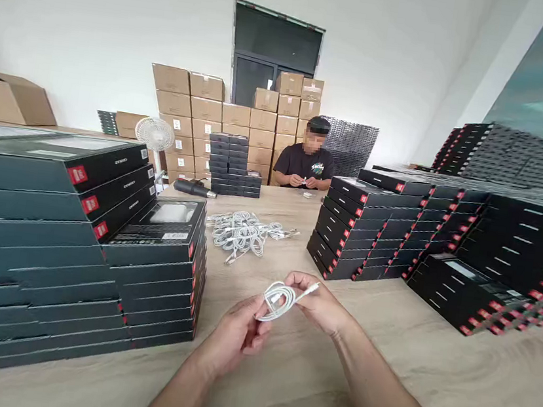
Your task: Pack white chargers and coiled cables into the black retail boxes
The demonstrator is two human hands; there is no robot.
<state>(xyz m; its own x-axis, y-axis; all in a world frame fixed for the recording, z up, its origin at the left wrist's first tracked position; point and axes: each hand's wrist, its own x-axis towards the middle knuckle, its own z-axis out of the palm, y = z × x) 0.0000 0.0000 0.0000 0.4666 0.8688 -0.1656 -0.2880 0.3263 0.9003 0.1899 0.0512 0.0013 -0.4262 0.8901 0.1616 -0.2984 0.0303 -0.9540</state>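
Observation:
A white cable, wound into a small coil, is held up between my two hands above the wooden table. My left hand pinches the coil's left side between thumb and fingers. On the other side, my right hand grips the cable near its plug end, which sticks out up and to the right. Some of the right fingers are hidden behind the coil and the hand. Beyond my hands lies a loose pile of similar white coiled cables on the table.
Stacks of black boxes with red labels stand close at left and at right. A heat gun lies behind the left stack, near a white fan. Across the table sits a co-worker handling something small. Brown cartons are piled behind.

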